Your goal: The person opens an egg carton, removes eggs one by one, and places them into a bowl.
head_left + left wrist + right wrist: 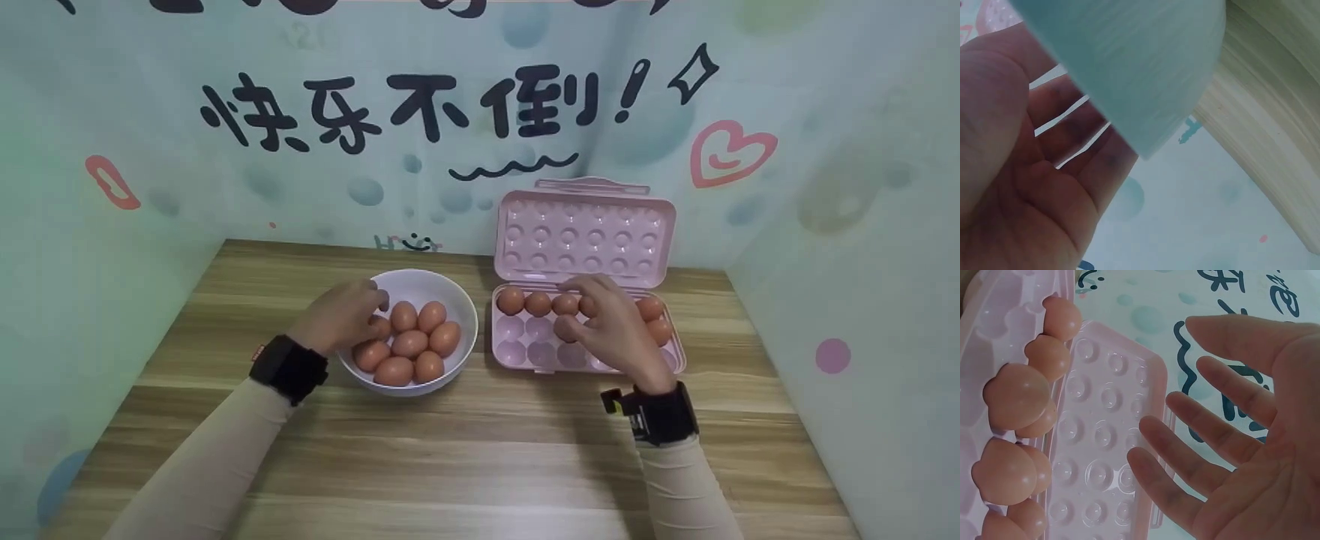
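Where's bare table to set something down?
Free: table front, between the sleeves; narrow strip between bowl and egg box; patch left of the left hand. Crowded: the bowl, holding eggs; the box's back row, with the right hand over the box.

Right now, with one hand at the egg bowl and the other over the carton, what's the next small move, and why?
Probably close the left grip on the egg beside it and lift that from the bowl. Several more lie there, the pink carton shows empty cups at its front left, and the right grip, its fingers spread, holds nothing.
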The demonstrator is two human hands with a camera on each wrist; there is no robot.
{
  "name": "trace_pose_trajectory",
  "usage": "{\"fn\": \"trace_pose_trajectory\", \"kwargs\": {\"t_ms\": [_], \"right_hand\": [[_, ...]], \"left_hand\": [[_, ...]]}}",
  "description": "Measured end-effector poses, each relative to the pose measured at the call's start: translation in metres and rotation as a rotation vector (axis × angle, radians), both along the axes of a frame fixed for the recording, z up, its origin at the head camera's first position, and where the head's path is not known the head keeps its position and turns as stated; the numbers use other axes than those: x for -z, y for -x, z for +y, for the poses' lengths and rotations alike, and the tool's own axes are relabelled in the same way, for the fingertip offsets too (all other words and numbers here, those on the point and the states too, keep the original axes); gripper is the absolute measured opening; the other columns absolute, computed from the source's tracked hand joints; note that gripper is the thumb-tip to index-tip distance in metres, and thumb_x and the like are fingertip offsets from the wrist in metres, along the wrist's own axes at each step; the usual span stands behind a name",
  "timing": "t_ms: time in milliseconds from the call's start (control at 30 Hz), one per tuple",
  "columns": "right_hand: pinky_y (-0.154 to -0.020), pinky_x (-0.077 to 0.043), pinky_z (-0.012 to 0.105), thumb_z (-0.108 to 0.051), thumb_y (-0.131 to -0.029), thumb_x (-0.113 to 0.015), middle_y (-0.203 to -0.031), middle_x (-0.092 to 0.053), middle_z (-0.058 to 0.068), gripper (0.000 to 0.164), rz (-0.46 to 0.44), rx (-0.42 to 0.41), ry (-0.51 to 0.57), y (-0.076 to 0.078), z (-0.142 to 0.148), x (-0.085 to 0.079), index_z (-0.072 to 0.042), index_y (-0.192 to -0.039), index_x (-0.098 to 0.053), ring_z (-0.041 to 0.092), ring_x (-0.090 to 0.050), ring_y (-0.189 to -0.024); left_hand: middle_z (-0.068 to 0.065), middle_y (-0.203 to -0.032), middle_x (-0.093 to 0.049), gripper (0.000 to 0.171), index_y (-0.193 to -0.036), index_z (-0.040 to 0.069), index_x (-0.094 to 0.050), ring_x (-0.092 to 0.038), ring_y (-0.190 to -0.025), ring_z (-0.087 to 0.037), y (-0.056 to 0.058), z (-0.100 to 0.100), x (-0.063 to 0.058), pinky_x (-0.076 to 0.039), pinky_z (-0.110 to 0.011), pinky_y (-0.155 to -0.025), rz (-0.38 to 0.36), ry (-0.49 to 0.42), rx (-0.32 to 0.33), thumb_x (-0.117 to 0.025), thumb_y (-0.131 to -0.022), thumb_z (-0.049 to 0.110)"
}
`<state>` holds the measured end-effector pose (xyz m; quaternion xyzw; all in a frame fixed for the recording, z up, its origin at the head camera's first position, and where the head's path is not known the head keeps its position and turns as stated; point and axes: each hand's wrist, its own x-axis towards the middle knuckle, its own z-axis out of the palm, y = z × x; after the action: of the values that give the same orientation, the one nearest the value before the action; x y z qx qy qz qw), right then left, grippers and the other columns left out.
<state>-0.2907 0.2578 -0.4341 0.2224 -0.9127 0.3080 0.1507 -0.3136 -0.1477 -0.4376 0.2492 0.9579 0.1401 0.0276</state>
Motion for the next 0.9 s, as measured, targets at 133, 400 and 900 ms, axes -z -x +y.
{"fn": "trace_pose_trajectory", "kwargs": {"t_ms": [133, 400, 900], "right_hand": [[-0.094, -0.048, 0.042, -0.005, -0.083, -0.085, -0.116, -0.068, 0.006, 0.043, 0.006, 0.016, -0.037, 0.002, 0.003, 0.004, -0.011, -0.124, -0.073, 0.024, -0.059, -0.107], [-0.086, -0.054, 0.042, -0.006, -0.085, -0.086, -0.111, -0.070, 0.014, 0.031, 0.060, -0.018, -0.124, 0.013, 0.011, 0.021, -0.009, -0.115, -0.075, 0.027, -0.063, -0.099], [-0.086, -0.047, 0.047, 0.006, -0.069, -0.077, -0.105, -0.068, 0.012, 0.021, 0.022, -0.055, -0.242, 0.022, 0.002, 0.046, -0.002, -0.087, -0.070, 0.032, -0.056, -0.098]], "left_hand": [[-0.021, -0.111, -0.070, 0.024, -0.113, -0.002, -0.074, -0.064, -0.097, -0.031, -0.005, 0.006, -0.005, -0.057, -0.047, -0.089, 0.029, -0.100, 0.012, -0.079, -0.090, 0.003], [-0.014, -0.121, -0.069, 0.030, -0.123, 0.005, -0.073, -0.065, -0.113, -0.031, -0.023, 0.029, -0.017, -0.056, -0.048, -0.100, 0.089, -0.179, 0.024, -0.078, -0.094, 0.012], [-0.007, -0.116, -0.070, 0.031, -0.122, 0.009, -0.074, -0.062, -0.104, -0.022, -0.041, 0.071, -0.008, -0.056, -0.038, -0.089, 0.248, -0.278, 0.141, -0.076, -0.092, 0.012]]}}
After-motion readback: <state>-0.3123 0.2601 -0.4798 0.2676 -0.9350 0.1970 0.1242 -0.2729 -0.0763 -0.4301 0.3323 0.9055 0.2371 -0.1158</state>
